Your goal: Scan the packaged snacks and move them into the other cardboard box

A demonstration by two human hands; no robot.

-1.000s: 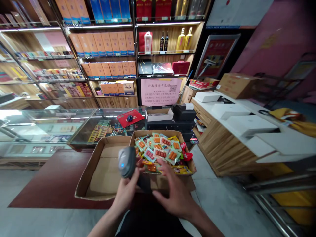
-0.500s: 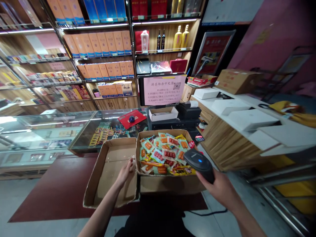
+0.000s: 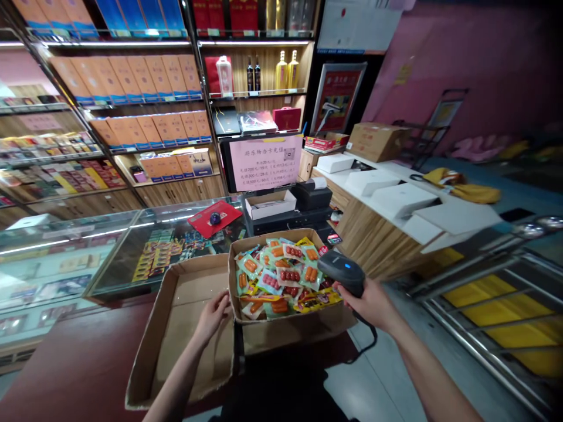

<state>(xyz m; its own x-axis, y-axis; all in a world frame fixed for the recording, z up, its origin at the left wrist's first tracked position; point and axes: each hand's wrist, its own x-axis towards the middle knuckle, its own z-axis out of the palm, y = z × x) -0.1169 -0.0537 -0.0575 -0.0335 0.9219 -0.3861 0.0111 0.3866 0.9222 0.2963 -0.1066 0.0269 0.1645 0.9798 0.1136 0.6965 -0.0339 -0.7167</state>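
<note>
My right hand [image 3: 367, 302] is wrapped round the handle of a black barcode scanner [image 3: 342, 271] with a blue light, held at the right edge of a cardboard box [image 3: 299, 328]. That box is full of small packaged sausages [image 3: 289, 275] in clear and yellow wrappers. Just left of it lies a second, shallow cardboard tray [image 3: 185, 328] with nothing in it. Over the tray's right side is my left hand [image 3: 213, 316], its fingers curled near the full box's edge; whether they pinch anything is too small to make out.
Behind the boxes stand a monitor with a pink sign [image 3: 267, 163], a white open box [image 3: 271, 205] and a black printer [image 3: 313, 196]. A glass display counter [image 3: 118, 275] runs left. Metal rails [image 3: 475, 328] are at the right.
The view has turned to the right, so the shelves and boxes appear further left. My left hand's fingers look more curled. The scanner is still in my right hand, over the box's right edge.
</note>
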